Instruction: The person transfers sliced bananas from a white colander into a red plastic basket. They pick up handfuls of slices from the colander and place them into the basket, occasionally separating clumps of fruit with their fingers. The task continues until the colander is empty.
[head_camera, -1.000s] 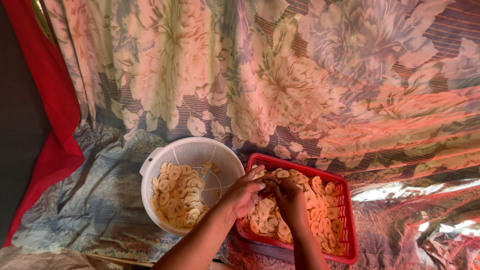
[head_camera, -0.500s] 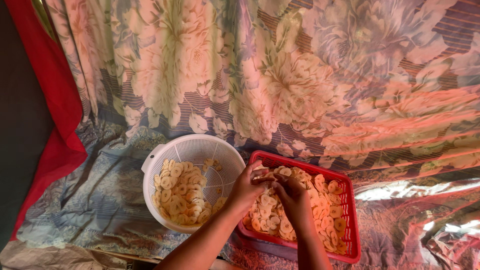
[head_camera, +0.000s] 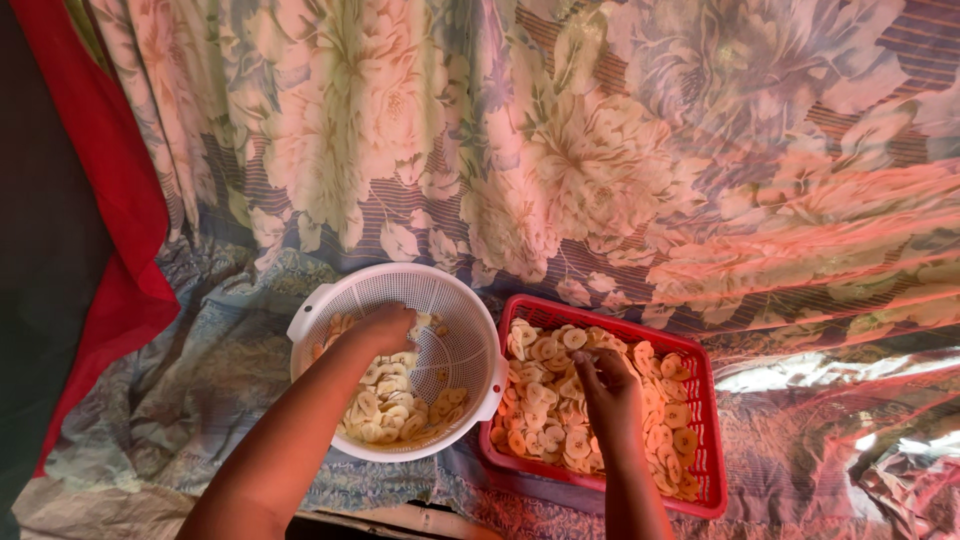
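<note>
Two containers seen: one white colander (head_camera: 455, 300), one red tray (head_camera: 700, 400), side by side, touching. Slices (head_camera: 385, 410) too many for count, lying flat at all angles. Left hand (head_camera: 385, 325) curled over colander slices; hold cannot be told. Right hand (head_camera: 605, 390) pinched over tray slices (head_camera: 540, 350), tray's long axis left-right.
</note>
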